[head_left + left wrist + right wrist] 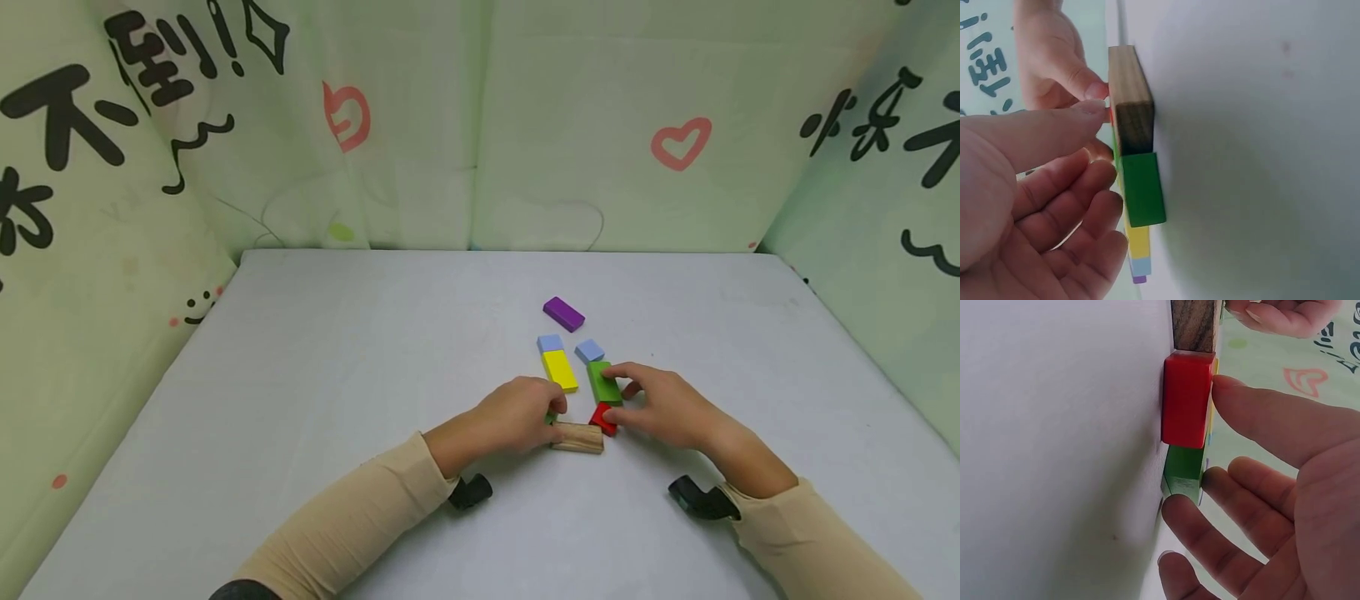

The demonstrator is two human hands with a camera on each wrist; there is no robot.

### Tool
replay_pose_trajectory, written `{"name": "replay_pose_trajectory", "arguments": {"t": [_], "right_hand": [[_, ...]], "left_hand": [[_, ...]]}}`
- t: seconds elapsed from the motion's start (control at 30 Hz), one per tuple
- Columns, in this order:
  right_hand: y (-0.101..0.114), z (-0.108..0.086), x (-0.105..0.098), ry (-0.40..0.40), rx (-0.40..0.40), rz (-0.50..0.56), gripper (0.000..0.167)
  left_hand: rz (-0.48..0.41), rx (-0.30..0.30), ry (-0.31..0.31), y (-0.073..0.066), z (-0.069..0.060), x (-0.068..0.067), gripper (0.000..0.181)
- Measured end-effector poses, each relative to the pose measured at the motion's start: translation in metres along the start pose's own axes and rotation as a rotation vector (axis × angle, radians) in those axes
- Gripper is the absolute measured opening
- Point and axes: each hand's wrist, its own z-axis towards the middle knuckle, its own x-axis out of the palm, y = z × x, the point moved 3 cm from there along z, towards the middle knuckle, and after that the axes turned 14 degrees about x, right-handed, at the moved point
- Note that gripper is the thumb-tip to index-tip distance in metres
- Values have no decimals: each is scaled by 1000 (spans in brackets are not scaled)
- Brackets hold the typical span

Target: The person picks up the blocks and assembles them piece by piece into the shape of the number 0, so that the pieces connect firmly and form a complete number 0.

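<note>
My left hand [516, 417] is beside a wooden block [581, 437]; in the left wrist view its thumb touches that block [1132, 103], and its loosely bent fingers rest near a green block [1143, 189], mostly hidden in the head view. My right hand [667, 410] has its thumb on the red block [602, 419] and its fingertips at the other green block [604, 383], as the right wrist view also shows by the red block [1186, 400] and green block [1184, 465]. Red touches both the wooden and the green block.
Beyond the hands lie a yellow block [559, 371] with a light blue block [550, 342] at its far end, another light blue block [589, 351] at the far end of the green one, and a purple block [564, 314] farthest back. The white table [337, 333] meets printed curtains.
</note>
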Motion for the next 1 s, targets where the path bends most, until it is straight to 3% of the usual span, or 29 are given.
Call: {"name": "replay_pose_trajectory", "arguments": {"t": [0.43,0.83,1.0], "right_hand": [[0,0,-2,2,-5,6,57],[-1,1,0,12,0,8,58],[-2,1,1,13,4,6,58]], "left_hand": [[-46,17,-70,13,8,-20,34],[-45,-77,-93,34,25,-21,50],[-33,-118,-77,39,31,-21,56]]}}
